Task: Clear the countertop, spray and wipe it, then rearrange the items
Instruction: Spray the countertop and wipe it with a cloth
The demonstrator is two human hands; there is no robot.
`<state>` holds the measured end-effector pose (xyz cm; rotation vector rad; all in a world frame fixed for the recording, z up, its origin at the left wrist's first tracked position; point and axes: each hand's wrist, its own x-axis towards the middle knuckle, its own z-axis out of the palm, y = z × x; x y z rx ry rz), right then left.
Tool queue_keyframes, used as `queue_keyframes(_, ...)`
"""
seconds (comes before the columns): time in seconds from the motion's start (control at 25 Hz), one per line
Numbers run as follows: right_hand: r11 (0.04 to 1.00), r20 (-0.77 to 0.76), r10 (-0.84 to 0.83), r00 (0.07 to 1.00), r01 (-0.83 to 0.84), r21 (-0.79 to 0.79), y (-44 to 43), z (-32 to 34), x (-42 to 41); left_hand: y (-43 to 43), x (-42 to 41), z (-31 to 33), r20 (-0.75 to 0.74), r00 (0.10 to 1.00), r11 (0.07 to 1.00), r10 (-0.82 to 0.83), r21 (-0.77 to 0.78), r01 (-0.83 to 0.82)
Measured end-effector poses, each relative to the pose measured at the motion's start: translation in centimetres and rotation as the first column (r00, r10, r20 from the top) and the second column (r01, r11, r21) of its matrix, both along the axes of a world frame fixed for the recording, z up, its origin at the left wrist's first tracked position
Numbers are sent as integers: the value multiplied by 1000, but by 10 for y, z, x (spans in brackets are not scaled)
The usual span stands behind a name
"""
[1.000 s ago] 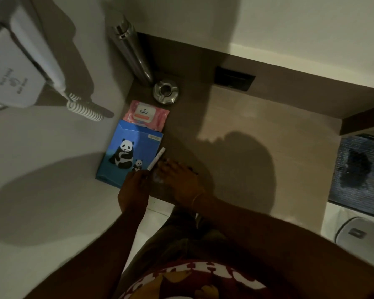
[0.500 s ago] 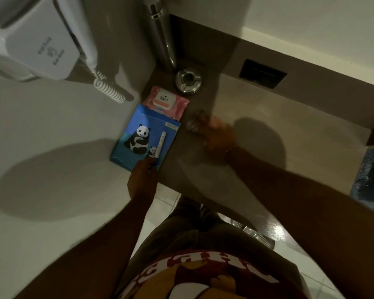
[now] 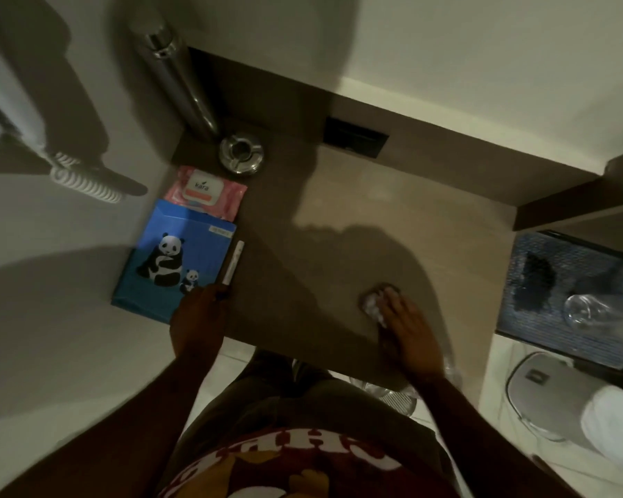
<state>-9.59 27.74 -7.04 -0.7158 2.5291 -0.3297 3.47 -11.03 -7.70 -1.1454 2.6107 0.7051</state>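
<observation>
The countertop [image 3: 339, 217] was a brown slab set in a corner, dim w/ hard shadows across it. Right hand [image 3: 407, 328] lay palm-down near the front edge, fingers spread flat and pressing a crumpled white tissue [image 3: 373, 303] onto the surface; the wad showed just past the fingertips. Left hand [image 3: 198, 318] sat at the front-left edge, fingers pinched on the near end of a slim white pen [image 3: 232, 262], which lay on the counter along the right side of a blue box [image 3: 173, 264] w/ panda pics. The box was flat against the left wall. Just behind it, touching or slightly under its far edge, was a pink wipes pack [image 3: 209, 192]. Further back in the corner stood a metal ashtray [image 3: 241, 154], and right behind that a tall steel flask [image 3: 180, 80]. A black socket plate [image 3: 355, 138] sat in the back upstand, well apart from the items. To the right, beyond the counter's end and lower, was a dark tray [image 3: 540, 318] w/ a clear glass [image 3: 583, 312] lying on it. A coiled white cord [image 3: 83, 183] hung on the left wall. Centre of the counter between the hands was bare.
</observation>
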Motion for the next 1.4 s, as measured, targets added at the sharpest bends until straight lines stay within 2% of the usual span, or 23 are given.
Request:
queue_keyframes(0.08, 970, 2, -236, 972, 235, 58, 39, 0, -19, -2, -2, 2, 11, 1000, 999, -27, -47, 28)
queue_keyframes(0.2, 910, -122, -371, 921, 386, 150, 54, 5, -84, -4, -2, 10, -27, 996, 993, -83, -88, 80)
queue_keyframes(0.28, 869, -169, -472, 865, 489, 78, 42, 7, -130, -6, -1, 18, -39, 989, 986, -141, -100, 136)
queue_keyframes(0.36, 792, -138, -605, 784, 610, -8, 9, 7, -157, -5, -3, 24, -24, 980, 971, -200, -135, 195)
queue_keyframes(0.4, 781, -117, -623, 773, 623, -42, -16, 8, -160, -2, -6, 26, -14, 975, 964, -220, -153, 215)
queue_keyframes(0.44, 813, -94, -583, 807, 578, -73, -45, 9, -155, 1, -8, 27, -11, 973, 960, -230, -166, 225)
queue_keyframes(0.52, 918, -43, -370, 928, 358, -173, -100, 9, -125, 9, -14, 26, -20, 970, 957, -241, -171, 235)
queue_keyframes(0.6, 962, 20, -47, 999, 51, -269, -122, -3, -71, 16, -23, 26, -28, 957, 945, -288, -169, 280)
queue_keyframes(0.68, 907, -24, 351, 936, -347, -238, -102, -14, -12, 22, -34, 29, -33, 934, 923, -356, -171, 345)
queue_keyframes(0.72, 859, -63, 453, 889, -455, -234, -79, -21, 10, 25, -41, 31, -36, 922, 912, -387, -164, 376)
queue_keyframes(0.76, 849, -74, 468, 881, -471, -239, -53, -26, 26, 27, -46, 33, -37, 912, 904, -409, -152, 400)
queue_keyframes(0.88, 944, -48, 268, 962, -272, -186, 27, -28, 50, 37, -53, 34, -11, 891, 877, -454, -179, 445)
queue_keyframes(1.0, 989, -39, -79, 996, 73, -131, 84, -22, 53, 45, -58, 28, -27, 822, 808, -569, -201, 553)
queue_keyframes(1.04, 972, -43, -198, 979, 190, -141, 92, -19, 49, 46, -60, 26, -44, 788, 777, -614, -210, 593)
queue_keyframes(1.12, 933, -46, -335, 941, 325, -153, 97, -14, 35, 44, -66, 20, -76, 732, 725, -677, -238, 646)
queue_keyframes(1.28, 904, -38, -420, 907, 415, -106, 93, -8, -13, 40, -71, 15, -169, 693, 708, -701, -279, 648)
queue_keyframes(1.4, 793, -10, -594, 804, 584, -170, 100, -2, -57, 35, -69, 16, -132, 680, 681, -722, -311, 663)
